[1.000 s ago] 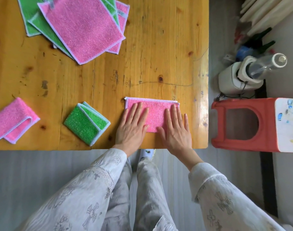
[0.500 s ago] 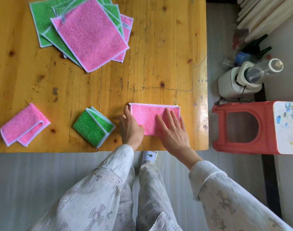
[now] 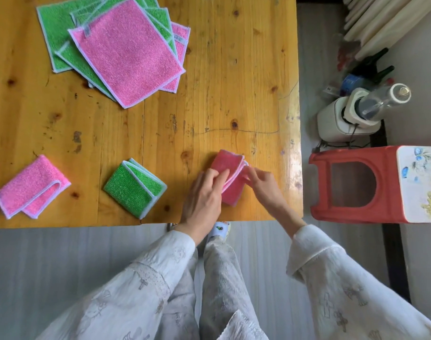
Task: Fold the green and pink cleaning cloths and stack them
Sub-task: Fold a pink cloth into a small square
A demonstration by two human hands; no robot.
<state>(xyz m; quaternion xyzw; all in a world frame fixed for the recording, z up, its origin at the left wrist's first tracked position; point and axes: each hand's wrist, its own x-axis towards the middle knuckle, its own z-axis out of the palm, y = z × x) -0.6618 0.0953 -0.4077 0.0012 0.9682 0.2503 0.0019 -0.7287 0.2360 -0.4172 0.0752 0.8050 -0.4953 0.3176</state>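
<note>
1. You get bright, soft daylight with faint shadows.
2. Glare sheens the bench (image 3: 289,153) at its right edge.
3. Your hands are slightly motion-blurred.
4. Wide-angle bending curves the frame edges.

Fuzzy terry cloths (image 3: 126,55) on glossy knotted-wood table (image 3: 234,69)

A wooden table (image 3: 234,69), knotted and marked with a thin drawn line, fills the upper left, its near edge above a grey floor (image 3: 62,253). Just to its right stands a red plastic stool (image 3: 351,182) with a white patterned top. Beyond the stool a white appliance (image 3: 337,121) holds a clear bottle (image 3: 386,99), with dark green bottles (image 3: 378,67) and pale rolled tubes (image 3: 381,20) farther back.
</note>
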